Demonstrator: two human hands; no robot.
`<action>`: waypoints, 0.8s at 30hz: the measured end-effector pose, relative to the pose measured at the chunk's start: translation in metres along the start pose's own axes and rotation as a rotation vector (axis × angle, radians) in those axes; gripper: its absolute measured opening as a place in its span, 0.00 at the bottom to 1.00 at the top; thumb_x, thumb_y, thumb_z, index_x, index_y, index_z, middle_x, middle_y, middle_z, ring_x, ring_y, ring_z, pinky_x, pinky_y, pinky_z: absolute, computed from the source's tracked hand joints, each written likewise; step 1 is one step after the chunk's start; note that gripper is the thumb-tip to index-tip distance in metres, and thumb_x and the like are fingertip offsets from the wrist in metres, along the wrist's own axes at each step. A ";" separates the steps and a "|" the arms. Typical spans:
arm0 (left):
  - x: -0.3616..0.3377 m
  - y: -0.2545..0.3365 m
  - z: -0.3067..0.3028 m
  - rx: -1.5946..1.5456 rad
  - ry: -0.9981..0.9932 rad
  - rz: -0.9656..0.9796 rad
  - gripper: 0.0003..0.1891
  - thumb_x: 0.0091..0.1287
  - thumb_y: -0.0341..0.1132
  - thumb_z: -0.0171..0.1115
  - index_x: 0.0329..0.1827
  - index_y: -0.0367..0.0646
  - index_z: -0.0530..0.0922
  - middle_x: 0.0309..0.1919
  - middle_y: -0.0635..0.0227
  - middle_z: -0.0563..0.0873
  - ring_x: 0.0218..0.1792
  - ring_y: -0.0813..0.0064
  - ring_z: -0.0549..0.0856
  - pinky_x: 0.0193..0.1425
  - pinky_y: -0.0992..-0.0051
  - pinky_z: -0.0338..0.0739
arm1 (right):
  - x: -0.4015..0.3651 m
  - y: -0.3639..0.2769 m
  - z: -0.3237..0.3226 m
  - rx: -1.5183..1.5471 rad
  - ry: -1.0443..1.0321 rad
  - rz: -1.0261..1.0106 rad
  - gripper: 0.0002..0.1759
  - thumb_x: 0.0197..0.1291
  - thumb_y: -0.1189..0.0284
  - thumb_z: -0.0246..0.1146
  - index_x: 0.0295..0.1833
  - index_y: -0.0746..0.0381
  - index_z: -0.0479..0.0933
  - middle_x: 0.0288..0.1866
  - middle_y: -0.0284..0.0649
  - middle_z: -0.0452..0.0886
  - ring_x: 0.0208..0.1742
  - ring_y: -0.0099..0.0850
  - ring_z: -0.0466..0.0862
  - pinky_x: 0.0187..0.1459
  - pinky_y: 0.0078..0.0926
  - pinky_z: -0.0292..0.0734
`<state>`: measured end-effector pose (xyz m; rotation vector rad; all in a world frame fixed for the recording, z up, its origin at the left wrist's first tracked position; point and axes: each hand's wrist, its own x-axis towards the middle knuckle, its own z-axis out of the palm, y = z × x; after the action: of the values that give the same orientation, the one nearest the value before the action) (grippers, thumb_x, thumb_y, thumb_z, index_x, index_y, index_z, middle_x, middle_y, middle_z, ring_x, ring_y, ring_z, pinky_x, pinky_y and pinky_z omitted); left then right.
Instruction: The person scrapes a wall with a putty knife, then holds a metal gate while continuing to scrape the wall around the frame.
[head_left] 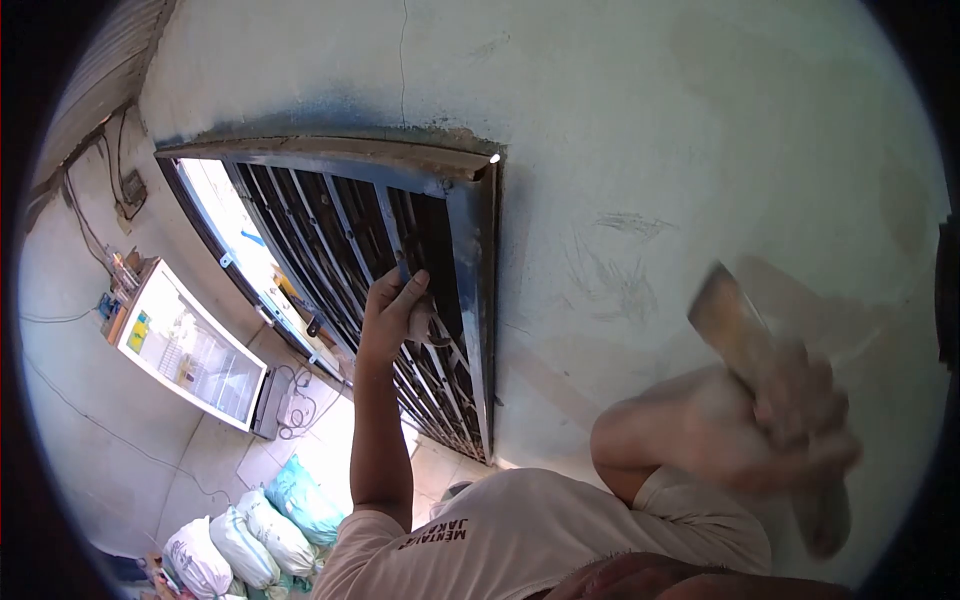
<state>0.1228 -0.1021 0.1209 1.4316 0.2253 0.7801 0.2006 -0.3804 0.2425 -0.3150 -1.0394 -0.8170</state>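
My right hand (775,430) is closed around the handle of a scraper (730,310) with a wide, flat blade. Hand and tool are blurred by motion, and the blade points up and left in front of the green wall. My left hand (395,315) is raised at a dark metal grille door (350,225), its fingers bent around a bar near the door's edge. Part of that grip is hidden behind the bars. Scuffed scratch marks (620,280) show on the wall between the door frame and the scraper.
A glass-fronted white cabinet (190,345) stands at the left, small items on top. Several stuffed sacks (245,545) lie on the floor at lower left. A coiled cable (298,405) lies near the cabinet. The blue-stained door frame (480,300) borders the wall.
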 end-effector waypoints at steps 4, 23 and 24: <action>-0.002 0.004 0.005 0.019 0.026 0.004 0.09 0.68 0.36 0.57 0.33 0.39 0.77 0.21 0.78 0.76 0.21 0.89 0.72 0.25 0.85 0.64 | 0.001 0.003 0.012 -0.401 -0.235 0.024 0.09 0.67 0.72 0.46 0.31 0.55 0.61 0.19 0.29 0.56 0.22 0.22 0.58 0.28 0.22 0.59; 0.001 0.001 0.004 0.011 0.030 0.027 0.09 0.68 0.35 0.57 0.33 0.40 0.77 0.19 0.78 0.75 0.18 0.89 0.71 0.23 0.85 0.63 | 0.002 0.012 0.030 -0.213 0.459 -0.086 0.19 0.70 0.62 0.44 0.23 0.52 0.56 0.18 0.25 0.54 0.20 0.19 0.55 0.24 0.18 0.55; 0.001 0.000 0.004 0.025 0.028 0.039 0.09 0.68 0.36 0.57 0.32 0.40 0.76 0.18 0.78 0.75 0.18 0.89 0.71 0.23 0.85 0.63 | 0.004 0.012 0.035 -0.211 0.691 -0.117 0.19 0.70 0.61 0.44 0.23 0.52 0.56 0.18 0.25 0.54 0.20 0.19 0.55 0.24 0.18 0.56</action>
<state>0.1257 -0.1047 0.1216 1.4529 0.2302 0.8325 0.1878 -0.3538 0.2647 -0.1291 -0.3271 -1.0443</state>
